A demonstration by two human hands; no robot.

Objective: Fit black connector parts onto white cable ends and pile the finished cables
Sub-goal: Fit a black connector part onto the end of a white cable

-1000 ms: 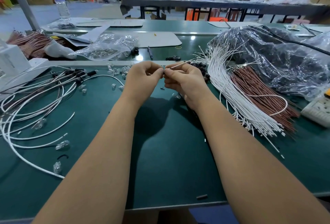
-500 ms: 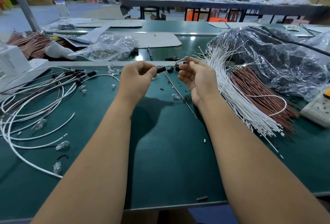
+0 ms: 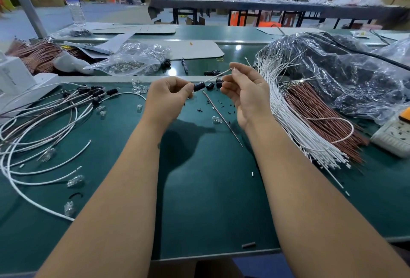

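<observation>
Between both hands' fingers [image 3: 188, 88], black connector [image 3: 199, 86]

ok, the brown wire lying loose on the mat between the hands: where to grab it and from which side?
Pinch the brown wire mid-length, from above. It lies flat and diagonal on the green mat, bare along most of its run. Its far end sits under the left hand and black connector, so avoid that end.

The desk [image 3: 210, 200] is dark green. A black connector [image 3: 199, 87] sits on a thin white cable [image 3: 216, 75], with white cables [image 3: 295, 126] beside reddish-brown wires [image 3: 319, 118] on the right. Far left, a clear bottle [image 3: 73, 0] bears a blue label.
</observation>
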